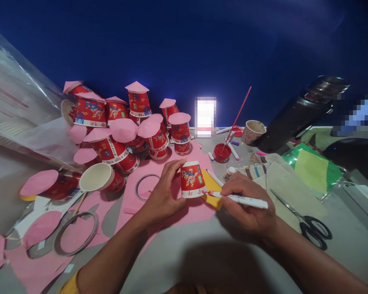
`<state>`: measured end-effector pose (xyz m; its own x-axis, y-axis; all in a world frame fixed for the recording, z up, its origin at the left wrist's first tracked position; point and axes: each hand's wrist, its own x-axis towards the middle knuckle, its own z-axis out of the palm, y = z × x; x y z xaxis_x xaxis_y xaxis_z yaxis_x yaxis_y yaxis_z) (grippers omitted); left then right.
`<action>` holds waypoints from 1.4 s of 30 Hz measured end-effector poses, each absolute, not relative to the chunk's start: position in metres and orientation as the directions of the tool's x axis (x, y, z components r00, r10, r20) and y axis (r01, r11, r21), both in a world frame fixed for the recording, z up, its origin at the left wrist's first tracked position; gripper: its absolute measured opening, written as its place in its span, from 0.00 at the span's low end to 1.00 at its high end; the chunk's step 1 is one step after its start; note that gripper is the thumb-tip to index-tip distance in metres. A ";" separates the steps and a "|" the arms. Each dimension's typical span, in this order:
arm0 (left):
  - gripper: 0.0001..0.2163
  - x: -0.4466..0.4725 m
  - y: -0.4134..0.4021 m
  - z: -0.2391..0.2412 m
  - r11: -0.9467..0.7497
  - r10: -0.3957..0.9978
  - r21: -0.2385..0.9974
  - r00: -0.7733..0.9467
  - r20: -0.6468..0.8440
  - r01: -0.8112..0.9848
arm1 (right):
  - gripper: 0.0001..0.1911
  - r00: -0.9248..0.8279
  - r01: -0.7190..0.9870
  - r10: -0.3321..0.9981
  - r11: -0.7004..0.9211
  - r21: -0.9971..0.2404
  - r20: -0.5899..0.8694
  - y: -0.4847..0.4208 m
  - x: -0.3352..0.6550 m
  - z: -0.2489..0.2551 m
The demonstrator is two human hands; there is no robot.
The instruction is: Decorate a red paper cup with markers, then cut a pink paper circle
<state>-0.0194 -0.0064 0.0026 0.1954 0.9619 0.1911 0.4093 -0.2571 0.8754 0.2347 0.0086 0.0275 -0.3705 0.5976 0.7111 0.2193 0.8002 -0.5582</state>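
Observation:
My left hand (164,192) grips a red printed paper cup (191,179) that stands upside down on pink paper (159,192). My right hand (248,204) is closed round a white marker (242,199), whose tip touches the cup's rim at the lower right. A yellow paper piece (211,188) lies just behind the cup, under the marker tip.
A heap of red cups with pink paper cones (125,126) fills the back left. Metal rings (76,232) lie on pink sheets at the left. Black scissors (306,222) lie at the right on beige cloth. A red paint pot with a stick (222,153), a brown cup (253,131) and loose markers stand behind.

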 end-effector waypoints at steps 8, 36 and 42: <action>0.41 -0.021 -0.005 0.002 -0.240 0.966 0.894 0.188 0.180 0.379 | 0.07 -0.300 0.229 0.630 0.777 -0.586 0.716 0.007 0.236 0.026; 0.40 -0.020 0.000 -0.006 -0.062 0.986 0.998 0.158 0.060 0.007 | 0.07 -0.263 0.191 0.668 0.743 -0.641 0.696 0.007 0.239 0.033; 0.40 -0.018 -0.002 -0.004 -0.065 0.983 0.998 0.171 0.062 0.017 | 0.07 -0.305 0.191 0.632 0.774 -0.604 0.713 0.007 0.237 0.035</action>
<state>-0.0181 -0.0020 -0.0041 0.1706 0.9834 0.0615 0.0174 -0.0654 0.9977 0.2371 0.0070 0.0348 -0.3047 0.6316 0.7129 0.1907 0.7738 -0.6041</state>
